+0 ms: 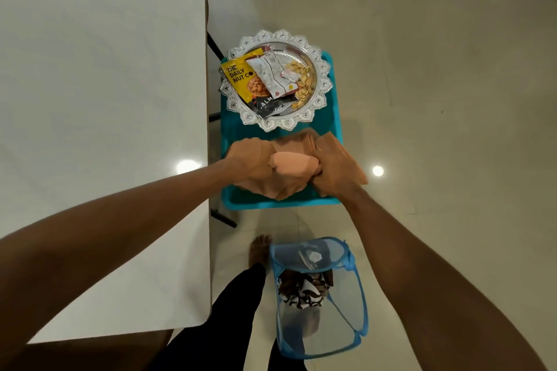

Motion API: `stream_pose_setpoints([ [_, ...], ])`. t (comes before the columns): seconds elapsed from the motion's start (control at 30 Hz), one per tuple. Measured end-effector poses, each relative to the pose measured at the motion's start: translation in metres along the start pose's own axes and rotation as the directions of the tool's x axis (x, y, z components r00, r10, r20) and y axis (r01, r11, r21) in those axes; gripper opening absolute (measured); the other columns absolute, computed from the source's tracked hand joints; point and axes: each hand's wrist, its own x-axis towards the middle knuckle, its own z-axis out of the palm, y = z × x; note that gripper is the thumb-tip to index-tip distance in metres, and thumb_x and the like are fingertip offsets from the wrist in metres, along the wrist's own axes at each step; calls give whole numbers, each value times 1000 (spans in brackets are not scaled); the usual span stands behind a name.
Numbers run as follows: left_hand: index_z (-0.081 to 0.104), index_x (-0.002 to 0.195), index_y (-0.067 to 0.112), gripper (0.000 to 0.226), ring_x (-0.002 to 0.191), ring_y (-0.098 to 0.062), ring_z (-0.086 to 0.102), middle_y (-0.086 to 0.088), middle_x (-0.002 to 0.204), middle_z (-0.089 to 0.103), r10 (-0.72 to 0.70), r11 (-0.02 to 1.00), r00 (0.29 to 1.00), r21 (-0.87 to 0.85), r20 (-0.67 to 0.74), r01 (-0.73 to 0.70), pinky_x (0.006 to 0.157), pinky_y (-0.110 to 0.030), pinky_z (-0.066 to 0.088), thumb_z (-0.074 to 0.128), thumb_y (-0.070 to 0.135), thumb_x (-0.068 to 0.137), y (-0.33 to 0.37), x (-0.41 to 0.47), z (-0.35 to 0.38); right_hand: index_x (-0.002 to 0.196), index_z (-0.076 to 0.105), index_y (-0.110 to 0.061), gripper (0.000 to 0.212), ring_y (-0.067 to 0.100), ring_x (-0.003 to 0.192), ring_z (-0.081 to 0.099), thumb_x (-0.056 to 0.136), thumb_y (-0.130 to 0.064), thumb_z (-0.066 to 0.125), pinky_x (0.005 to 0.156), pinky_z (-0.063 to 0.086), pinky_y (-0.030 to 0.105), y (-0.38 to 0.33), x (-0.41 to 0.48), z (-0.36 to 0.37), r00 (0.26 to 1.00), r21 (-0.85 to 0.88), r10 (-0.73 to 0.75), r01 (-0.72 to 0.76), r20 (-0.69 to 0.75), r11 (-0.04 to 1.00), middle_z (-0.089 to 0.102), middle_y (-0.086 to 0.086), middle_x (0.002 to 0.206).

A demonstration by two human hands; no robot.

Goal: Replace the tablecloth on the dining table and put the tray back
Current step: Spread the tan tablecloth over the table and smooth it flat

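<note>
The bare white dining table (99,129) fills the left of the view. To its right a teal stool (334,117) carries a round silver tray (321,81) with nut packets and loose shells. In front of the tray lies a folded peach-orange tablecloth (294,166). My left hand (250,156) grips the cloth's left side and my right hand (331,169) grips its right side, a fold of cloth bunched between them.
A blue mesh laundry basket (355,298) stands on the tiled floor near my bare foot (259,250), with a brown patterned cloth (304,289) inside. Dark table legs (223,217) show beside the stool. Glossy floor stretches to the right.
</note>
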Motion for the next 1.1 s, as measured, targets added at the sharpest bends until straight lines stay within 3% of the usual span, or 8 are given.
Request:
stream_pose_setpoints([
  [0.17, 71, 101, 23, 21, 75, -24, 59, -1, 81, 62, 44, 998, 999, -37, -28, -45, 64, -34, 44, 59, 31, 85, -2, -12, -16, 95, 58, -32, 38, 20, 91, 57, 59, -24, 66, 65, 42, 31, -10, -7, -19, 994, -35, 57, -54, 91, 998, 53, -13, 93],
  [0.27, 70, 94, 23, 17, 78, -26, 63, -1, 80, 63, 62, 997, 996, -40, -62, -64, 66, -36, 49, 59, 30, 83, 1, -25, -24, 111, 64, -38, 53, 16, 85, 59, 60, -26, 65, 66, 47, 31, -17, -21, -32, 983, -25, 142, -140, 121, 990, 62, -14, 90],
  [0.37, 70, 93, 26, 17, 75, -25, 61, 2, 77, 62, 88, 995, 987, -27, -134, -92, 65, -35, 50, 60, 34, 82, 4, -44, -29, 106, 64, -36, 37, 14, 84, 59, 70, -27, 64, 66, 43, 30, -32, -43, -42, 987, -81, 150, -146, 52, 986, 61, -18, 89],
  [0.67, 61, 77, 29, 55, 67, -14, 55, 9, 71, 61, 176, 984, 907, 53, -383, -169, 63, -30, 42, 54, 81, 62, 7, -132, -49, 101, 66, -35, 29, 11, 78, 60, 74, -29, 61, 67, 57, 35, -94, -112, -66, 983, -105, 115, -130, -141, 986, 66, -13, 90],
  [0.77, 69, 83, 25, 28, 78, -28, 64, 2, 76, 67, 177, 984, 835, 78, -521, -160, 65, -31, 39, 53, 45, 69, 5, -165, -82, 99, 67, -32, 24, 16, 75, 60, 77, -32, 59, 63, 48, 31, -127, -122, -95, 956, -130, 82, -122, -281, 984, 61, -11, 84],
  [0.83, 71, 90, 27, 34, 87, -32, 62, 2, 84, 70, 151, 988, 784, 73, -602, -134, 68, -32, 31, 49, 31, 65, -1, -188, -105, 98, 67, -30, 23, 19, 73, 57, 80, -35, 54, 62, 38, 30, -156, -125, -117, 927, -121, 42, -94, -373, 988, 55, -9, 83],
  [1.0, 72, 109, 29, 28, 95, -30, 59, 3, 105, 72, 153, 988, 629, 108, -763, -109, 72, -36, 31, 62, 28, 83, -58, -248, -141, 117, 59, -36, 41, 20, 77, 58, 76, -34, 57, 66, 54, 40, -238, -109, -135, 818, -51, -35, 7, -574, 999, 53, -7, 96],
  [1.1, 73, 112, 24, 25, 101, -34, 60, 0, 113, 72, 136, 991, 520, 125, -843, -56, 77, -40, 37, 68, 22, 87, -106, -280, -136, 129, 49, -41, 57, 29, 103, 58, 72, -45, 46, 82, 53, 56, -284, -93, -110, 824, -91, -73, 26, -563, 996, 51, -5, 115],
])
